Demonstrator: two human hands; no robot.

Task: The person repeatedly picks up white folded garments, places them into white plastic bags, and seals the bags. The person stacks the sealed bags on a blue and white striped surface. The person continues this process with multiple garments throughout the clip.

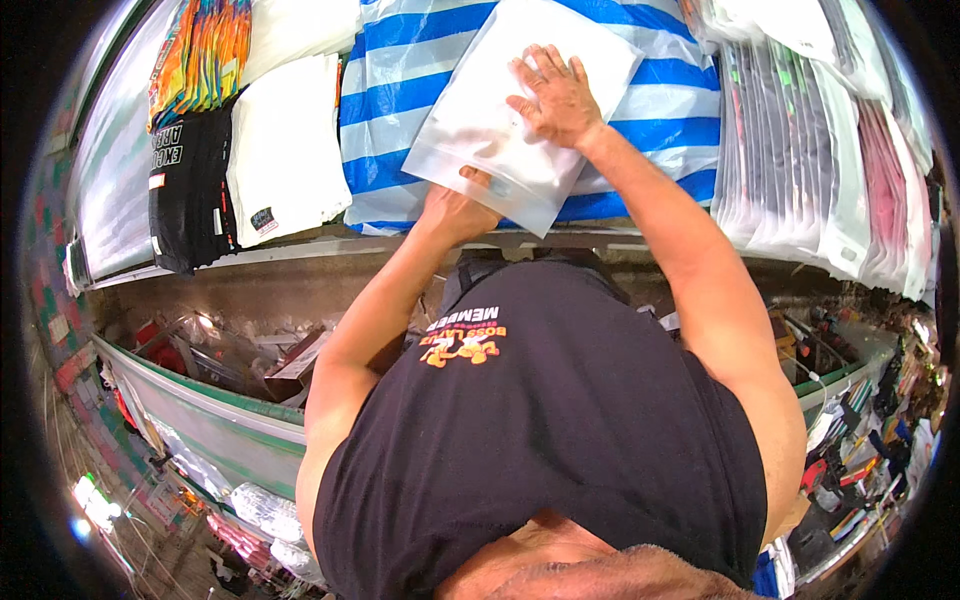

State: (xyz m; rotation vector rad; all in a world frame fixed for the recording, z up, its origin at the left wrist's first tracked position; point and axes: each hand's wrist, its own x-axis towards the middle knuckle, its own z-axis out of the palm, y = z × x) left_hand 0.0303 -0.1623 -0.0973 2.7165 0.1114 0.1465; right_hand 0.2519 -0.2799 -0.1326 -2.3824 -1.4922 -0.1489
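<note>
A frosted plastic garment bag (435, 154) with a white folded item inside lies slantwise before me. Beneath it is a blue-and-white striped plastic sheet (660, 131). My right hand (555, 97) rests flat on the upper part of the bag, palm down and fingers spread. At the near edge, my left hand (461, 214) has hold of the bag's clear end. Its thumb shows near the edge, while the other fingers are partly hidden by the film.
Left of the sheet are stacks of folded white shirts (289, 150), black shirts (187, 195) and orange patterned garments (202, 60). Rows of bagged garments (780, 142) stand on the right. Behind me runs a green-edged counter (210, 405); clutter (217, 349) fills the gap between.
</note>
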